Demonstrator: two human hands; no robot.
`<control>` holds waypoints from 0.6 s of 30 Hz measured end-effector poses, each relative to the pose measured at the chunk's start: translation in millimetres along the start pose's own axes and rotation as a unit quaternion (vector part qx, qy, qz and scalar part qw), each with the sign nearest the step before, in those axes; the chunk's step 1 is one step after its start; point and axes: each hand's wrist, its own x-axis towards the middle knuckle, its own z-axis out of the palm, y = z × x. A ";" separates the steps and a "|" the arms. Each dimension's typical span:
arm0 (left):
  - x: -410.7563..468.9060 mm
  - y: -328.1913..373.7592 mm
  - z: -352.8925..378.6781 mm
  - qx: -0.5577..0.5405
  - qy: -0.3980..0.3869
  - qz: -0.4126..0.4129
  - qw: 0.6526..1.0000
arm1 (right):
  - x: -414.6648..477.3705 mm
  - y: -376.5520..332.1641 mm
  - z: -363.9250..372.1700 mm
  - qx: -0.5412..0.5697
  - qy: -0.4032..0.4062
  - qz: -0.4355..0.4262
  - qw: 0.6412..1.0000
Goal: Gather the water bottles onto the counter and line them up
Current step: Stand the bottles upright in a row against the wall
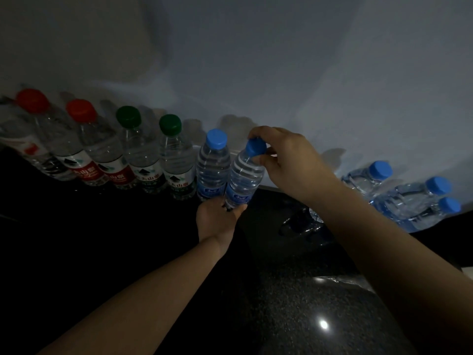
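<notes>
Mid-frame, my right hand [284, 160] pinches the blue cap [256, 147] of the bottle [244, 175], my left hand [217, 219] grips its base; its label [238, 197] is unreadable.

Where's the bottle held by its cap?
In the head view the held bottle is mid-picture, at the right end of the row along the wall, beside another blue-capped bottle, right hand pinching its cap.

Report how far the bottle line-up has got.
Done: at least five bottles stand along the wall, from red-capped bottle to blue-capped bottle. In hand: the sixth bottle, right hand gripping its cap, left hand at its base. Left: three blue-capped bottles bunched at right.
</notes>
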 end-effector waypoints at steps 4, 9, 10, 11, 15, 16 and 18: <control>1.2 0.2 -1.9 0.017 -0.008 -0.004 1.000 | -0.2 1.2 0.7 0.015 0.004 0.003 1.000; -4.1 0.3 -6.6 0.057 -0.014 0.018 0.998 | -6.7 4.1 -4.2 0.045 0.005 0.040 0.998; -6.3 -0.5 -7.5 0.069 -0.015 0.034 0.997 | -9.3 5.3 -6.5 0.045 0.005 0.047 0.998; -8.1 -1.8 -8.2 0.073 -0.011 0.048 0.996 | -12.7 7.1 -9.1 0.042 0.006 0.053 0.998; -13.3 -4.6 -6.8 0.069 -0.011 0.075 0.995 | -35.1 19.5 -22.6 0.022 0.001 0.077 0.997; -16.2 -3.5 -4.1 0.055 -0.033 0.062 0.996 | -42.1 23.3 -26.4 0.017 0.000 0.084 0.996; -21.7 -0.8 2.4 0.041 -0.062 0.052 0.996 | -55.7 31.3 -34.4 0.007 0.004 0.098 0.995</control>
